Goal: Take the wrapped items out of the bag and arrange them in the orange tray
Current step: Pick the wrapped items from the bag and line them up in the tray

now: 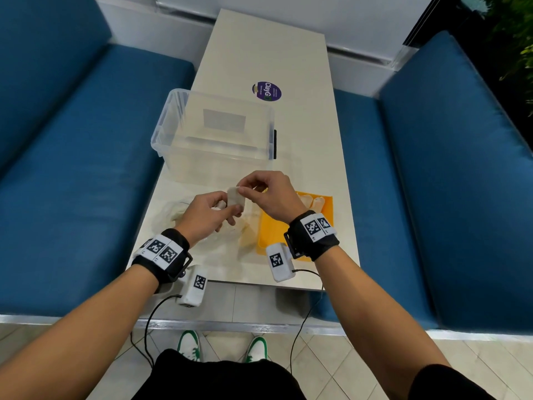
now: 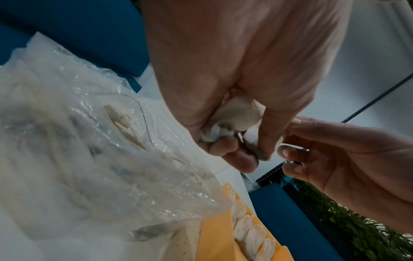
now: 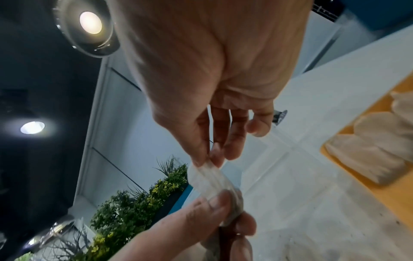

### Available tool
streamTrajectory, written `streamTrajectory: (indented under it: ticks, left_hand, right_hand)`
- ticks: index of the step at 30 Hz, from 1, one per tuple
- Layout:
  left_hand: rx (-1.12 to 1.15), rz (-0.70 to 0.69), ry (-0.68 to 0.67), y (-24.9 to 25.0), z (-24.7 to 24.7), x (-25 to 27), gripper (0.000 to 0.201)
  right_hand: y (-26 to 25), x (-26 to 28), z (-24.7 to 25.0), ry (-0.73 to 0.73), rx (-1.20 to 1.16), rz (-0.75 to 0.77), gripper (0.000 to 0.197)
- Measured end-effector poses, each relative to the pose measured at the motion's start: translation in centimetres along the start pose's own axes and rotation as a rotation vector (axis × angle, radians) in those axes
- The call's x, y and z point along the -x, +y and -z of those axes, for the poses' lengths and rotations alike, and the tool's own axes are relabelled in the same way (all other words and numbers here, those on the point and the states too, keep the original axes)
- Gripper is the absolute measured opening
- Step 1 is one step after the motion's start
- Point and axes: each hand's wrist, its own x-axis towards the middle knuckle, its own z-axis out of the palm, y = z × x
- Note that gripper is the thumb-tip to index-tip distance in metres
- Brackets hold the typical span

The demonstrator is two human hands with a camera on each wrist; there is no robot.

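Centrally, cream table [image 1: 259, 53] between blue benches [image 1: 86, 140]

A long pale rectangular worktop [image 1: 259, 53] runs from near to far between two blue cushioned benches [image 1: 72, 168], one at its left and one at its right. On its near part, the crumpled clear plastic bag [image 1: 173, 215] lies at the left and the shallow orange plastic tray [image 1: 268, 226] at the right, just beside each other. White wrapped items [image 1: 313, 202] lie in the tray's far end. Behind both stands a clear plastic storage box [image 1: 213, 134], and farther back a round purple sticker [image 1: 266, 90].
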Motion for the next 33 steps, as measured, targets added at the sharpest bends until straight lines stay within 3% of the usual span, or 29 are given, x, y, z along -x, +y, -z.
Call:
streamTrajectory:
  ticks: [8, 13, 22, 33]
  left_hand:
    - [-0.045, 0.032, 0.005, -0.6, -0.3, -0.2, 0.019]
    - [-0.002, 0.128, 0.078, -1.7, 0.3, -0.7, 0.009]
    - [-0.018, 0.163, 0.107, -2.5, 0.9, -1.3, 0.004]
    - [-0.002, 0.197, 0.125, -2.4, 2.0, -0.9, 0.007]
  right_hand:
    - [0.4, 0.2, 2.5, 0.015, 0.128, 0.016, 0.002]
    - [3.8, 0.3, 5.2, 0.065, 0.230, -0.111, 0.006]
    - [9.2, 0.4, 1.5, -0.127, 0.389, -0.293, 0.002]
    - [11.3, -2.4, 0.1, 0.053, 0.399, -0.338, 0.008]
